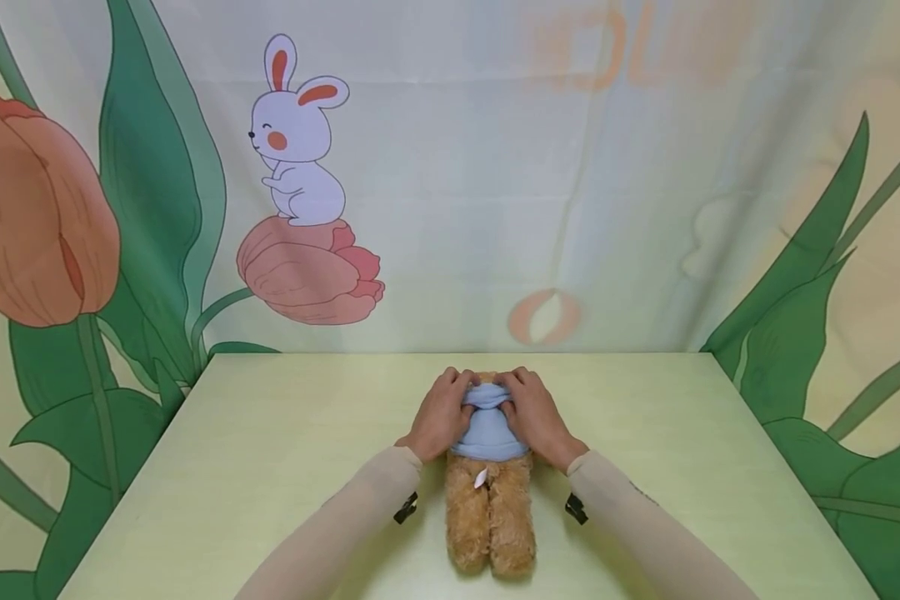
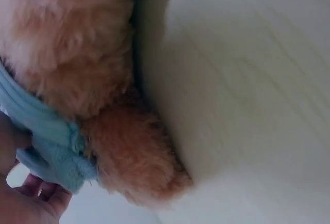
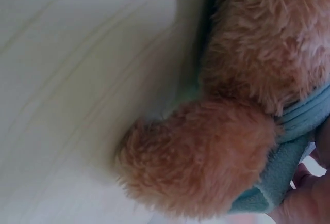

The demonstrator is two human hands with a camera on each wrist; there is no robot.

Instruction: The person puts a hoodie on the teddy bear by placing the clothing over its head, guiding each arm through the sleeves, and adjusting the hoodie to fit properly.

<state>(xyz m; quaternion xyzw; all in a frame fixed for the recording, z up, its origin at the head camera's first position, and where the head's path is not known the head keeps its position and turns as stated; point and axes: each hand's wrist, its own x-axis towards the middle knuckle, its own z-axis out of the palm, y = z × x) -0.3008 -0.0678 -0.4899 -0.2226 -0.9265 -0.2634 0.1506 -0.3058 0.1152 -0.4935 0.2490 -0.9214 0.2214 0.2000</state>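
Observation:
A brown plush toy (image 1: 510,517) lies on the table, its legs toward me and a small white tag (image 1: 482,477) between them. Around its upper body is a light blue garment (image 1: 489,429), bunched at the top. My left hand (image 1: 441,412) grips the garment's upper left edge, thumb toward the middle. On the other side, my right hand (image 1: 536,417) grips the upper right edge. Both wrist views show the blue cloth (image 2: 56,157) pinched in the fingers, beside a furry limb (image 3: 196,157). The toy's head is mostly hidden behind the hands and cloth.
The pale green table (image 1: 285,433) extends to both sides of the toy. Behind it hangs a printed curtain (image 1: 450,167) with a rabbit and tulips. Small black devices (image 1: 576,508) show under the forearms.

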